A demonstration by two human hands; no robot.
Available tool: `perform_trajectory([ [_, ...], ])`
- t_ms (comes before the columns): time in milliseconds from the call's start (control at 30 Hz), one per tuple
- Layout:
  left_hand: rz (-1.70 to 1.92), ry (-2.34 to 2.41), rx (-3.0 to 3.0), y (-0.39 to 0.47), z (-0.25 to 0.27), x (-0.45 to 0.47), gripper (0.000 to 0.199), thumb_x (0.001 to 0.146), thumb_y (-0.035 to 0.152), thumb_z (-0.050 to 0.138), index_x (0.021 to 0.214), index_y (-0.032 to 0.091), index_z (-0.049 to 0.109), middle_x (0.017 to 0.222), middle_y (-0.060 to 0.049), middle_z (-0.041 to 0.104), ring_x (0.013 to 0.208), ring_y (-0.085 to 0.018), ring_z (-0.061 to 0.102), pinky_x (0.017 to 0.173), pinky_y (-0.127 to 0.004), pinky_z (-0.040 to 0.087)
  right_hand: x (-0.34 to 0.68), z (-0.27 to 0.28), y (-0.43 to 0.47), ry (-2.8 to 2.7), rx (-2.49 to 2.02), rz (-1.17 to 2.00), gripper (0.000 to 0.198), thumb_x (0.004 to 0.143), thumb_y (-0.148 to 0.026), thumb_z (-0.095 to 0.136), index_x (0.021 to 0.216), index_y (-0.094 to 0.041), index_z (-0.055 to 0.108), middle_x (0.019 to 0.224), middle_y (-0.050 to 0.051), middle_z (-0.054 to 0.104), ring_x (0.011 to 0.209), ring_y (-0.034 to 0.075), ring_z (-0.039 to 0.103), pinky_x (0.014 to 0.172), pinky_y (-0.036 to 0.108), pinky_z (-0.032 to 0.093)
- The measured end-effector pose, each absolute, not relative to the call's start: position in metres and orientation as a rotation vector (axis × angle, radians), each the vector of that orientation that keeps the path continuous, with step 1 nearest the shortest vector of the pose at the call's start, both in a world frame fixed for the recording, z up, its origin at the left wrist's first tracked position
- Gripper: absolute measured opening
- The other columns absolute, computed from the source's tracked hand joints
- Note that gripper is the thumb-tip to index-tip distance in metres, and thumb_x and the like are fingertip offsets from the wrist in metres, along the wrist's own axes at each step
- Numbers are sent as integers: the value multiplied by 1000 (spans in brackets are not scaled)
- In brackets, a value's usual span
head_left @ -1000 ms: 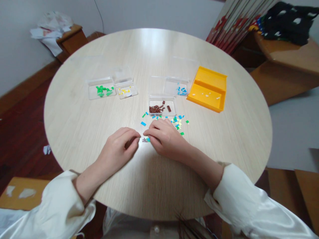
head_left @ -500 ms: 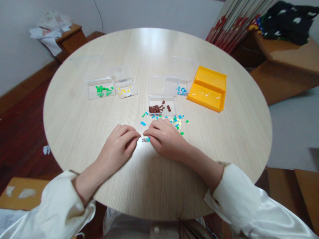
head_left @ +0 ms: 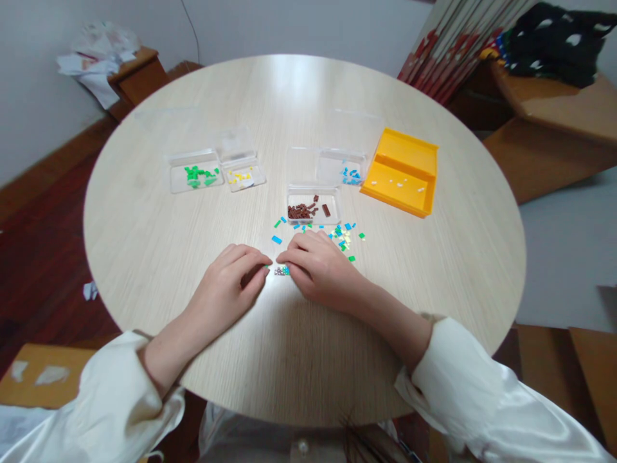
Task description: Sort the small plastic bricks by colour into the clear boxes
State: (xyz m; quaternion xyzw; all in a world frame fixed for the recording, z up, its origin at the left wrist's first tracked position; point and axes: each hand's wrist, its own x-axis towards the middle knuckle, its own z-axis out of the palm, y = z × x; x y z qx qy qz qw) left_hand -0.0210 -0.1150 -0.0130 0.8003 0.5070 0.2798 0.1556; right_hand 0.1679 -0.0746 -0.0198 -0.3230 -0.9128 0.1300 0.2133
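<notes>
Near the middle of the table, my right hand (head_left: 321, 263) is closed, thumb and fingers pinching the right part of a small strip of building bricks (head_left: 280, 272). Grey, blue and green studs show at the strip's left end; the rest is hidden under my fingers. My left hand (head_left: 234, 276) is just left of it, thumb and forefinger bent toward each other. A tiny green brick (head_left: 267, 266) shows between those two fingertips, apart from the strip. Loose blue, green and pale yellow pieces (head_left: 344, 236) lie beyond my right hand.
A clear box of brown pieces (head_left: 332, 217) stands just beyond the hands. Further off are clear boxes with green (head_left: 178, 183), yellow (head_left: 258, 180) and blue pieces (head_left: 332, 172). An open yellow case (head_left: 409, 154) with white bits lies right, on the round table (head_left: 299, 373).
The thumb and forefinger of my left hand have parted slightly, and a green brick now shows between their tips. My right hand stays still on the strip.
</notes>
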Motion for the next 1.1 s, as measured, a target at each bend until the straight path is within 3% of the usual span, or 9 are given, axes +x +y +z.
perform_trajectory([
  [567, 777, 1549, 2170, -119, -8, -20, 21, 78, 13, 42, 78, 17, 63, 70, -2, 65, 59, -12, 55, 55, -24, 42, 168, -21, -75, -2529, -884, 361, 25, 88, -11, 44, 88, -14, 68, 81, 8, 60, 79, 19, 48, 72, 32, 31],
  [1100, 756, 1496, 2184, -119, -7, -19, 21, 79, 13, 41, 81, 18, 62, 76, -3, 67, 71, -15, 60, 65, -26, 47, 168, -19, -75, -2524, -907, 425, 25, 88, -11, 43, 91, -13, 68, 83, 8, 60, 81, 19, 47, 74, 32, 31],
])
